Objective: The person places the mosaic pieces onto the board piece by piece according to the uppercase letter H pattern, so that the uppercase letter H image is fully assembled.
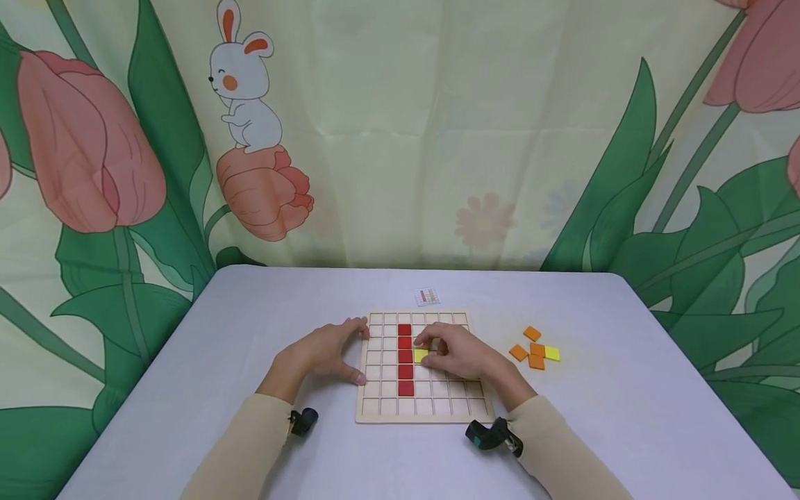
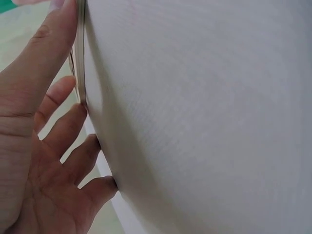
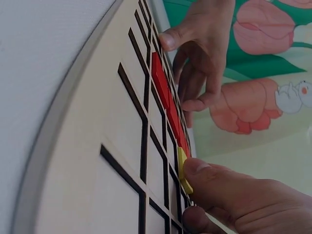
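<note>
A wooden grid board lies on the table, with several red square tiles set in one column. Just right of that column, my right hand holds a yellow tile over the grid. The thumb touches this yellow tile in the right wrist view, while the other fingertips are partly hidden. At the board's left edge rests my left hand, thumb and fingers spread apart. The left wrist view shows the left hand with its thumb against the board's side.
Several orange tiles and another yellow tile lie loose on the white table, right of the board. Behind the board is a small card with a grid pattern. A printed curtain hangs beyond the table's far edge.
</note>
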{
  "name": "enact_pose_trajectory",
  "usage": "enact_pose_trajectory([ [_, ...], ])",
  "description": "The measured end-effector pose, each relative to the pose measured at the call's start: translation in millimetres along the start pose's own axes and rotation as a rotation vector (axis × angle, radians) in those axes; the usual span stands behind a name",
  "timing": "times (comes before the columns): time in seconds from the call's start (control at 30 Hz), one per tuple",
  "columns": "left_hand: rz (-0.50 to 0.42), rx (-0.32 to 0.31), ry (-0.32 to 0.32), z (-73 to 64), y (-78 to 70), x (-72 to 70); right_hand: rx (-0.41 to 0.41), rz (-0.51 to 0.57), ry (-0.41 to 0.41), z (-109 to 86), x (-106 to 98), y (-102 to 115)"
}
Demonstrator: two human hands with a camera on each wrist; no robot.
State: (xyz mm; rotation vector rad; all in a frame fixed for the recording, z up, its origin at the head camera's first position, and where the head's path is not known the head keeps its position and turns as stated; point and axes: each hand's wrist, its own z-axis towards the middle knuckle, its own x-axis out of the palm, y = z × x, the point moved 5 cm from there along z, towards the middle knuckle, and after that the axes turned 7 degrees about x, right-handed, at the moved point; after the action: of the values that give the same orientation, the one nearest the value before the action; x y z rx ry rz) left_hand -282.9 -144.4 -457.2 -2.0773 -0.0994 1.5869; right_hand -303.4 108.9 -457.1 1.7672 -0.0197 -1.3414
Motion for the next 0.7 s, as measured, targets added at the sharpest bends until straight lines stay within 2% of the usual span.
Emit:
enact_pose_trajectory([
  [0.37,-0.001,-0.007,0.008,0.7,-1.7,0.0,0.032,0.027,-0.028,-14.4,-15.0,0.3],
  [0.7,0.007,-0.006,0.014,0.7,-3.9,-2.5,0.076,0.055,-0.119,-36.4,-41.4,-24.0],
])
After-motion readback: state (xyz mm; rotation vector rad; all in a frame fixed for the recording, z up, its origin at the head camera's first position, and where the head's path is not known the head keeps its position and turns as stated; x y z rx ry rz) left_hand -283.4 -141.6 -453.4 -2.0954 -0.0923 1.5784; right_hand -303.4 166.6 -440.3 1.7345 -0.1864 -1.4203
